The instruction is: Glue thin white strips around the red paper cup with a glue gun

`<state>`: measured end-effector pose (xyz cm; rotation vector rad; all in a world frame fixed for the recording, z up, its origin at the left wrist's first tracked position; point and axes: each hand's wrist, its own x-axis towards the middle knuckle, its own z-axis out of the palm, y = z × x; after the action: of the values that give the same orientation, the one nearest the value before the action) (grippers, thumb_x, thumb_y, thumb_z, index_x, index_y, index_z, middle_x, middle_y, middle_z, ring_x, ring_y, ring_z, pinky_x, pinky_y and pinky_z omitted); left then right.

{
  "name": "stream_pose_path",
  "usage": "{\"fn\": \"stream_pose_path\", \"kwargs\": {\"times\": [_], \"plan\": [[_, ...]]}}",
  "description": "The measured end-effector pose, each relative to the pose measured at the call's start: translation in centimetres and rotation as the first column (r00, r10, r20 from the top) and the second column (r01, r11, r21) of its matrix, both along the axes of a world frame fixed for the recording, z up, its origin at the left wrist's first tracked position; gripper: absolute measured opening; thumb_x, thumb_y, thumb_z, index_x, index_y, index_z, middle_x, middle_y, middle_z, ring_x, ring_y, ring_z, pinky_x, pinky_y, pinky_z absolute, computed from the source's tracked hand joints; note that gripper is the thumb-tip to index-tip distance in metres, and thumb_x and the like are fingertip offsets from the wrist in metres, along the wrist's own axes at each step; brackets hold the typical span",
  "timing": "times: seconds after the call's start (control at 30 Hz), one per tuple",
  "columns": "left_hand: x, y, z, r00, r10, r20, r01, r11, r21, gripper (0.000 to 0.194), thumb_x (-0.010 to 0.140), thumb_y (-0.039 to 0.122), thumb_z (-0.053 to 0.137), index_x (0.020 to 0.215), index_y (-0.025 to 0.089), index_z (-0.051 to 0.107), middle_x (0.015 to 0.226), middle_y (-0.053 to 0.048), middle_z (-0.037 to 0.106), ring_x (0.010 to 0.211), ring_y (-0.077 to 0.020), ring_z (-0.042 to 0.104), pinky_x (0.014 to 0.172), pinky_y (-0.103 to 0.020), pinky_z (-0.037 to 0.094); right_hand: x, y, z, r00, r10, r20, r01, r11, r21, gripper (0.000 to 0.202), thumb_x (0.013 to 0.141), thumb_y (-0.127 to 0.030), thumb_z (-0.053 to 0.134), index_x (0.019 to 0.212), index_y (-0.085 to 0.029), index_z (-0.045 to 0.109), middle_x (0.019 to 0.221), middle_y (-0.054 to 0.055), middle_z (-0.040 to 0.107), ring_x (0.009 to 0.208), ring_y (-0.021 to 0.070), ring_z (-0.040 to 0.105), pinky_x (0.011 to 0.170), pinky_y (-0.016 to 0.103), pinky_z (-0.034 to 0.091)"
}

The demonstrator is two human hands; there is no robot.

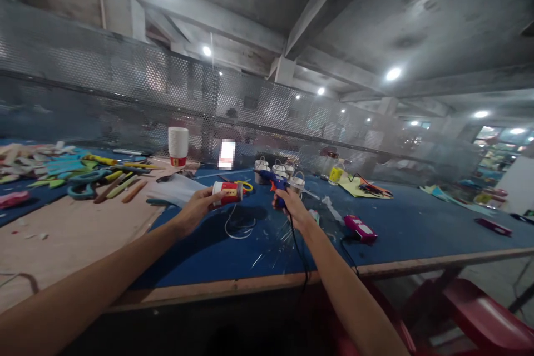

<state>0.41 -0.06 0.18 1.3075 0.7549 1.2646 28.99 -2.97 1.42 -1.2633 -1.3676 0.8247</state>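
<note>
My left hand is closed around a red and white paper cup, tipped on its side above the blue table. In my right hand is a blue hot glue gun with an orange trigger, its nozzle pointing left, apart from the cup. A black cord hangs down from its handle. Behind the glue gun stand several small white cups with wire handles. A loop of pale wire lies on the table below the cup. Yellow scissor handles show just behind it.
At the back left stands a stack of paper cups. Teal scissors, markers and coloured scraps crowd the left side. To the right are a magenta device, a yellow-labelled bottle and yellow paper. A perforated metal screen rises behind.
</note>
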Motion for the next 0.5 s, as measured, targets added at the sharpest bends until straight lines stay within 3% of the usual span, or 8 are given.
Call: {"fn": "stream_pose_path", "kwargs": {"times": [0.17,0.23,0.3,0.5], "plan": [[-0.2,-0.4,0.3,1.0,0.023,0.018,-0.022,0.997,-0.071,0.026,0.075,0.038,0.09,0.093,0.021,0.085,0.106,-0.012,0.085,0.095,-0.0273,0.078,0.084,-0.034,0.06,-2.0,-0.5,1.9,0.963,0.163,-0.215,-0.142,0.984,0.109,0.034,0.076,-0.046,0.074,0.095,-0.022,0.059,0.08,-0.001,0.07,0.059,0.0118,0.06,0.057,0.024,0.05],[-0.2,-0.4,0.4,0.999,0.017,0.035,-0.013,0.995,-0.097,0.026,0.076,0.039,0.09,0.096,0.022,0.085,0.109,-0.011,0.085,0.096,-0.0276,0.078,0.085,-0.034,0.06,-2.6,-0.4,2.8,0.965,0.187,-0.182,-0.16,0.975,0.153,0.025,0.077,-0.041,0.073,0.081,-0.021,0.058,0.067,-0.004,0.062,0.054,0.0105,0.053,0.055,0.023,0.045],[-0.2,-0.4,0.4,0.998,0.016,0.065,-0.007,0.992,-0.124,0.027,0.076,0.04,0.09,0.096,0.022,0.085,0.111,-0.011,0.085,0.099,-0.0281,0.077,0.086,-0.034,0.061,-3.1,-0.1,3.3,0.976,0.184,-0.119,-0.16,0.97,0.185,0.029,0.082,-0.044,0.071,0.071,-0.022,0.055,0.057,-0.006,0.052,0.052,0.0103,0.048,0.055,0.024,0.042],[-0.2,-0.2,0.2,0.994,0.04,0.099,-0.026,0.989,-0.145,0.024,0.077,0.037,0.09,0.095,0.021,0.084,0.111,-0.01,0.085,0.105,-0.0294,0.076,0.088,-0.037,0.063,-4.0,0.4,1.5,0.991,0.125,0.04,-0.131,0.963,0.235,0.03,0.089,-0.048,0.068,0.078,-0.02,0.064,0.055,-0.004,0.057,0.056,0.0137,0.055,0.065,0.028,0.047]]}}
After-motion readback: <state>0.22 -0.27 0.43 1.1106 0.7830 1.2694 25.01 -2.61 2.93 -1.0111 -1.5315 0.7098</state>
